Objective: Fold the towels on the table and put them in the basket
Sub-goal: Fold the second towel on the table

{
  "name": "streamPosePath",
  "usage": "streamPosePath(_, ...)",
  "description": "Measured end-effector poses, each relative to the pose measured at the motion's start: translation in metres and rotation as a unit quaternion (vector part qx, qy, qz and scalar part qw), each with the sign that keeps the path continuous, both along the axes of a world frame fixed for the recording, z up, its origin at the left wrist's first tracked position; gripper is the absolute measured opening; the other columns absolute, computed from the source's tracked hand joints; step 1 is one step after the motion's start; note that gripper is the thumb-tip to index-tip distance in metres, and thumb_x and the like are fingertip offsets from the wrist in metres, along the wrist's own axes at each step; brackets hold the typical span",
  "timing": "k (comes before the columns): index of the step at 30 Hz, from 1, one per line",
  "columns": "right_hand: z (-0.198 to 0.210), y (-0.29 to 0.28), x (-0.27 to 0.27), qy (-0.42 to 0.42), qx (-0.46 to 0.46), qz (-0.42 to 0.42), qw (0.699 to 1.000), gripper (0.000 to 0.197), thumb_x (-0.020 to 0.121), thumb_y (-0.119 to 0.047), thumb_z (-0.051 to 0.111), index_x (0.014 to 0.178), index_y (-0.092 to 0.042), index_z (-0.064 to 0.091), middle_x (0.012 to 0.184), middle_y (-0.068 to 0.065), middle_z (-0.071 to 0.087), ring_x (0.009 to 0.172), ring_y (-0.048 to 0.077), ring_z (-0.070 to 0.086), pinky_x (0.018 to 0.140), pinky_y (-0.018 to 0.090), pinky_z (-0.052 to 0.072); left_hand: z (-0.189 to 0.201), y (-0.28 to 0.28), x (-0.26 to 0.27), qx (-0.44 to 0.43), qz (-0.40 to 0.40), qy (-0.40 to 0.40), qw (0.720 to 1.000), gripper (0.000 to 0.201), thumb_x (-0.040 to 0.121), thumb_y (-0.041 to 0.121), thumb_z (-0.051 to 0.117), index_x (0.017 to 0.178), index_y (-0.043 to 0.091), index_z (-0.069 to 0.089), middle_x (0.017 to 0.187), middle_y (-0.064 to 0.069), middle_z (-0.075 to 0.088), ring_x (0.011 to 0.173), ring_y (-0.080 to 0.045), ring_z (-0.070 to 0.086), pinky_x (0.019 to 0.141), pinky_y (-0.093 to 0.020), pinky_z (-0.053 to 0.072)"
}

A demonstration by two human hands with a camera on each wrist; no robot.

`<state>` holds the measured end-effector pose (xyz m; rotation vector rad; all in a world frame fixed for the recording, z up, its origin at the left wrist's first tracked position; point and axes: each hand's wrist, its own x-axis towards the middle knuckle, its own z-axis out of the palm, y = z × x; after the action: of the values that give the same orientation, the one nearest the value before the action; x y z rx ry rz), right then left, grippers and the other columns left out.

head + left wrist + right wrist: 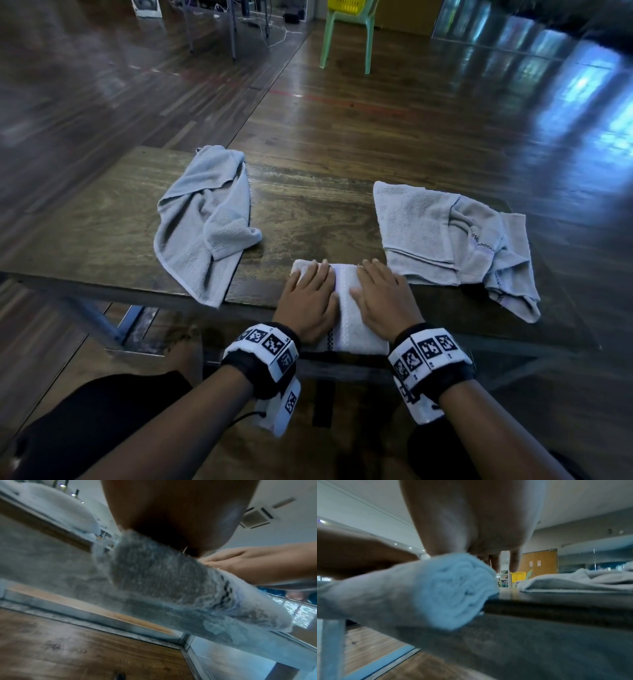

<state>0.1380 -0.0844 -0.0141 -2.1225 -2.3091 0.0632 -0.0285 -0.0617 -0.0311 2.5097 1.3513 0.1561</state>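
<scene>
From my right wrist I catch the layered end of the folded towel (453,595), which the head view never shows. Head view: that towel (346,308) sits at six o'clock on the bench (308,212), overhanging the near edge. A crumpled grey towel (202,222) lies at ten o'clock, a half-folded towel (445,240) at two. My left hand (310,301) and right hand (383,301) press flat, fingers straight, side by side. Yellow basket (349,6) on the green chair (346,34), twelve o'clock.

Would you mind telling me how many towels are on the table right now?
3: a crumpled towel at the left, a loosely spread towel at the right, and a folded towel under both hands at the near edge.
</scene>
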Motion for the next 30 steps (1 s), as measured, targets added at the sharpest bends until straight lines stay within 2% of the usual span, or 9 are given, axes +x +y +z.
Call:
streamPosePath(3,-0.011,-0.004,-0.006,0.059,-0.052,-0.047,0.996,0.065,0.095,-0.049,0.006,0.149,-0.014,0.014,0.159,0.005,0.002,0.147,0.017,-0.001,0.117,0.041,0.009,-0.008,0.006,0.001,0.015,0.01,0.001,1.0,0.086,0.074,0.049,-0.017,0.15,0.017,0.005,0.159,0.0,-0.001,0.146,-0.012,-0.006,0.117,-0.034,-0.008)
streamPosePath(5,-0.016,-0.005,-0.01,0.078,-0.055,-0.069,0.993,0.074,0.088,-0.056,-0.001,0.15,-0.016,0.007,0.159,0.003,-0.008,0.146,0.015,-0.007,0.118,0.042,0.003,-0.01,0.01,0.001,0.015,0.023,-0.007,1.0,0.082,0.076,0.049,-0.015,0.15,0.019,0.004,0.159,0.003,-0.003,0.145,-0.01,-0.007,0.117,-0.035,-0.009)
streamPosePath(14,-0.023,0.005,-0.003,0.086,-0.039,-0.071,0.993,0.059,0.099,-0.044,0.015,0.15,-0.019,0.0,0.158,-0.002,-0.014,0.145,0.017,-0.016,0.116,0.048,-0.006,-0.011,0.033,-0.012,-0.026,0.074,-0.026,0.997,0.056,0.096,0.038,0.012,0.15,0.029,0.0,0.158,0.009,-0.008,0.145,-0.013,-0.012,0.117,-0.046,-0.008)
streamPosePath(19,-0.017,-0.004,0.009,0.048,-0.009,-0.079,0.996,0.066,0.093,-0.05,0.008,0.15,-0.017,0.01,0.159,0.001,-0.001,0.146,0.017,-0.005,0.117,0.046,0.001,-0.005,0.033,-0.031,-0.039,0.105,-0.014,0.994,0.054,0.1,0.036,0.015,0.151,0.023,0.001,0.159,0.004,-0.004,0.146,-0.014,-0.006,0.117,-0.045,-0.006)
streamPosePath(22,-0.006,-0.007,0.021,0.075,0.021,-0.123,0.989,0.06,0.095,-0.051,0.031,0.145,-0.018,0.029,0.153,0.005,0.027,0.141,0.022,0.021,0.113,0.044,0.017,-0.003,0.026,-0.039,-0.013,0.129,-0.045,0.99,0.051,0.1,0.036,0.024,0.147,0.017,0.024,0.154,-0.002,0.026,0.142,-0.016,0.02,0.116,-0.042,0.01)
streamPosePath(24,0.004,-0.01,0.025,0.098,0.041,-0.158,0.982,0.049,0.092,-0.048,0.044,0.132,-0.021,0.047,0.137,0.004,0.047,0.128,0.024,0.036,0.105,0.044,0.026,0.003,0.018,-0.043,0.024,0.15,-0.073,0.986,0.042,0.097,0.038,0.034,0.133,0.019,0.045,0.137,-0.002,0.048,0.128,-0.019,0.04,0.108,-0.041,0.023)
streamPosePath(26,0.012,-0.01,0.026,0.142,0.01,-0.194,0.971,0.036,0.089,-0.049,0.05,0.113,-0.025,0.062,0.119,0.0,0.059,0.116,0.022,0.048,0.1,0.045,0.031,0.012,0.013,-0.045,0.027,0.175,-0.071,0.982,0.036,0.093,0.041,0.041,0.119,0.021,0.056,0.123,-0.002,0.055,0.117,-0.022,0.047,0.101,-0.041,0.029)
streamPosePath(28,0.014,-0.009,0.028,0.2,-0.059,-0.217,0.954,0.029,0.087,-0.053,0.052,0.094,-0.029,0.068,0.105,-0.005,0.066,0.106,0.019,0.056,0.1,0.047,0.036,0.021,0.01,-0.047,0.001,0.189,-0.046,0.981,0.03,0.091,0.044,0.044,0.103,0.021,0.06,0.114,-0.004,0.056,0.109,-0.024,0.052,0.098,-0.042,0.033)
streamPosePath(30,0.016,-0.008,0.03,0.254,-0.1,-0.222,0.936,0.023,0.083,-0.054,0.057,0.08,-0.034,0.066,0.093,-0.008,0.066,0.099,0.017,0.059,0.097,0.048,0.041,0.027,0.009,-0.046,-0.018,0.188,-0.026,0.982,0.023,0.088,0.044,0.047,0.081,0.022,0.052,0.103,-0.005,0.056,0.1,-0.026,0.055,0.093,-0.043,0.038)
